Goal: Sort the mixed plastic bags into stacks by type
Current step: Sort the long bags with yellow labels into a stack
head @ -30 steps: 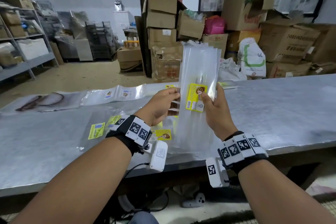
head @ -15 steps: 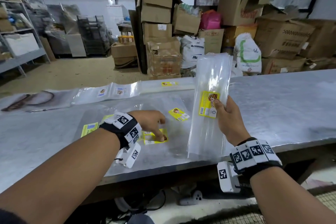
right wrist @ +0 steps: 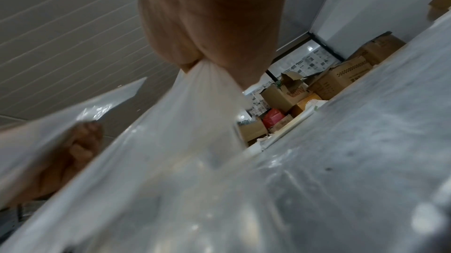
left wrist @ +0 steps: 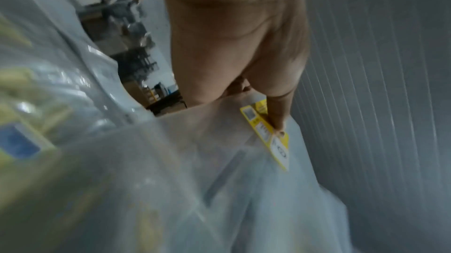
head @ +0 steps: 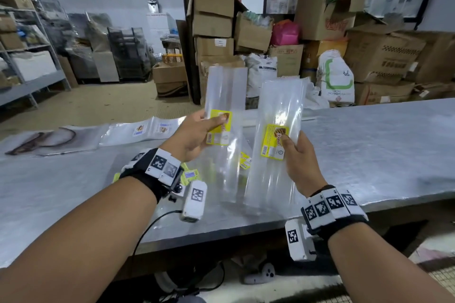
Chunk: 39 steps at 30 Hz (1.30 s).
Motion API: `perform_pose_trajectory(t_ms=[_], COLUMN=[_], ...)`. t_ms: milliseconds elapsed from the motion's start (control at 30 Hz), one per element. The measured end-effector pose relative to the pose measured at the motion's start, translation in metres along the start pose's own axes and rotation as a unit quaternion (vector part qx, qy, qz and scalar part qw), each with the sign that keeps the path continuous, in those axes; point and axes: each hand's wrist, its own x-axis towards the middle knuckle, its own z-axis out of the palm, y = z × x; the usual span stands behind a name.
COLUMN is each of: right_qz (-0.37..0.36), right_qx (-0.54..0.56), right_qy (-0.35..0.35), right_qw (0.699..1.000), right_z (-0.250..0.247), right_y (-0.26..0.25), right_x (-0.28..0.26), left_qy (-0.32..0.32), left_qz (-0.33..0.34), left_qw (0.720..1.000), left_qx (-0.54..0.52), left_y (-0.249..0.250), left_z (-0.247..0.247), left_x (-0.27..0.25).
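While both hands hold bags upright above table (head: 369, 150) near front edge, left hand (head: 194, 135) pinches 1 clear bag (head: 225, 96) at yellow label; right hand (head: 299, 157) pinches thicker bag bundle (head: 278, 115), thumb on label. Loose bags (head: 138, 130) along far edge, left; cardboard boxes (head: 379, 56) behind table.

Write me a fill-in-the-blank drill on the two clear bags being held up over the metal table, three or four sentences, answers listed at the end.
1. The left hand pinches a clear plastic bag at its ____ printed label.
2. The bundle of long clear plastic bags is held by the ____ hand.
3. Both are held over a grey ____ table.
4. Behind the table stand stacked brown ____ boxes.

Missing words: yellow; right; metal; cardboard
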Motion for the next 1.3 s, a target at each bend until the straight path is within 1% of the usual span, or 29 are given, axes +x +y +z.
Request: perform_pose_trajectory(t_ms=[33, 100, 167, 300, 433, 533, 600, 667, 767, 867, 933, 1000, 1067, 1133, 1200, 1267, 1300], right_qz=[-0.006, -0.015, -0.019, -0.013, -0.057, -0.097, -0.108, -0.093, -0.051, -0.032, -0.038, -0.063, -0.092, -0.097, -0.074, -0.049, -0.034], right_qx=[0.006, 0.022, 0.045, 0.099, 0.059, 0.055, 0.042, 0.023, -0.001, -0.041, -0.039, -0.03, -0.032, -0.047, -0.058, -0.061, -0.061], right_qy=[-0.007, -0.025, -0.04, -0.038, -0.016, -0.016, -0.024, -0.034, -0.045, -0.051, -0.052, -0.036, -0.006, 0.018, 0.032, 0.039, 0.043], right_qw=[1.0, 0.999, 0.998, 0.994, 0.997, 0.994, 0.993, 0.995, 0.998, 0.997, 0.997, 0.997, 0.995, 0.994, 0.995, 0.996, 0.997], right_z=[0.004, 0.013, 0.02, 0.017, 0.004, -0.011, -0.019, -0.025, -0.029, -0.031, -0.031, -0.031, -0.035, -0.043, -0.057, -0.07, -0.074], right_y=[-0.004, -0.015, -0.023, -0.04, -0.049, -0.052, -0.052, -0.045, -0.023, -0.013, -0.014, -0.02, -0.026, -0.028, -0.018, -0.002, 0.008], right_x=[0.0, -0.002, -0.004, -0.009, -0.004, 0.004, 0.006, 0.003, -0.005, -0.009, -0.006, -0.002, 0.003, 0.006, 0.006, 0.003, 0.0], left_qy=[-0.012, -0.02, 0.005, 0.068, 0.043, 0.018, -0.003, -0.03, -0.05, -0.078, -0.072, -0.068, -0.093, -0.117, -0.128, -0.128, -0.133], left_qz=[-0.005, 0.0, 0.016, 0.048, 0.103, 0.162, 0.194, 0.188, 0.131, 0.106, 0.1, 0.11, 0.117, 0.107, 0.095, 0.092, 0.088], left_qw=[1.0, 0.999, 0.996, 0.995, 0.992, 0.986, 0.98, 0.98, 0.982, 0.98, 0.978, 0.977, 0.971, 0.957, 0.938, 0.91, 0.89], left_qx=[-0.007, 0.031, 0.082, 0.054, 0.056, 0.037, 0.041, 0.059, 0.122, 0.151, 0.171, 0.172, 0.187, 0.244, 0.307, 0.383, 0.428], left_y=[-0.001, -0.013, -0.026, -0.03, -0.021, -0.01, -0.009, -0.018, -0.044, -0.059, -0.054, -0.042, -0.026, -0.012, -0.003, -0.001, -0.002], left_z=[0.011, 0.034, 0.055, 0.087, 0.108, 0.111, 0.111, 0.111, 0.108, 0.106, 0.108, 0.111, 0.11, 0.102, 0.085, 0.062, 0.052], left_x=[-0.003, -0.006, -0.007, -0.01, -0.013, -0.012, -0.011, -0.013, -0.018, -0.016, -0.014, -0.012, -0.01, -0.005, 0.004, 0.015, 0.019])
